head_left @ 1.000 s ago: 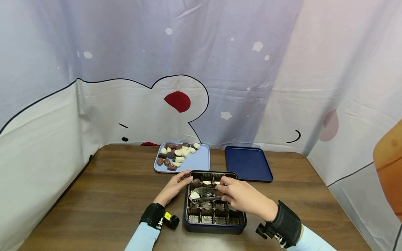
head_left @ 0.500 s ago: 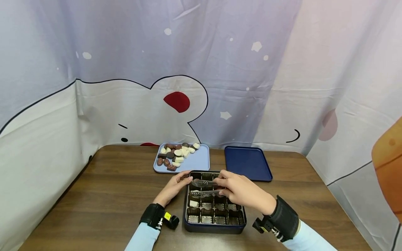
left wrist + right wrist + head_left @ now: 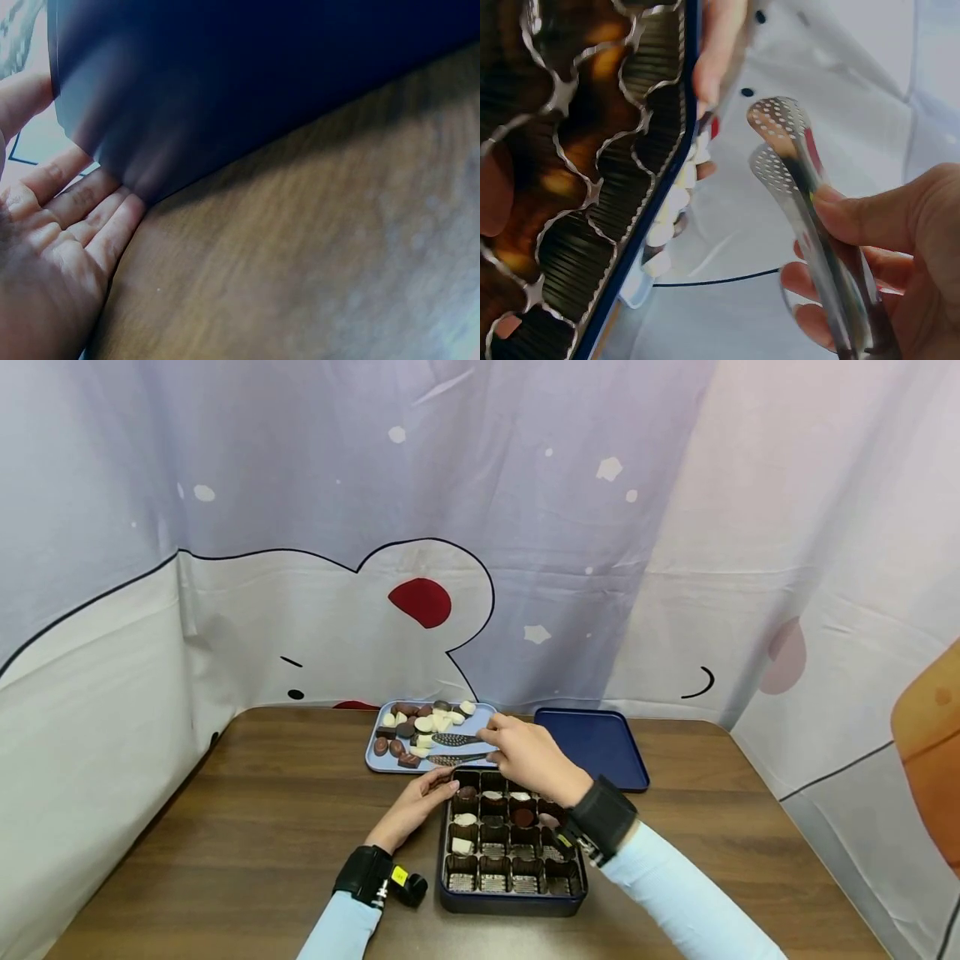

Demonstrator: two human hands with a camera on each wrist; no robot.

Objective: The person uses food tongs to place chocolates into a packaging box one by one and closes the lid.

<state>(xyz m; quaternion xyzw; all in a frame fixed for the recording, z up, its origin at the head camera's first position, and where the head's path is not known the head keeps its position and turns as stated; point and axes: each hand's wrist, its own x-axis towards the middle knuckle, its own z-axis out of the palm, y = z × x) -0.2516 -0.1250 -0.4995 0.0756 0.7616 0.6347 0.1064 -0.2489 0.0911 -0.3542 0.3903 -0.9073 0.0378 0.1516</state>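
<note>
Grasping silver perforated metal tongs (image 3: 453,740), the right grip (image 3: 532,758) hovers near remaining brown-and-white chocolates (image 3: 423,724); unclenched left grip (image 3: 414,806) touches roughly half-filled dark-blue rectangular box (image 3: 513,903)

Readable text: you can make out none in any view
Left sticker (image 3: 401,876): yellow, at your left wrist; whatever mark it bears is too small for you to read
Right patch (image 3: 564,841): yellow, at your right wrist, also too small for you to read
Curtain (image 3: 300,460): you see printed drawings on it, with no letters or numbers you can read
Box (image 3: 513,906): you find no legible label on its dark side
Tongs (image 3: 825,262): you can read no brand or number on the metal
</note>
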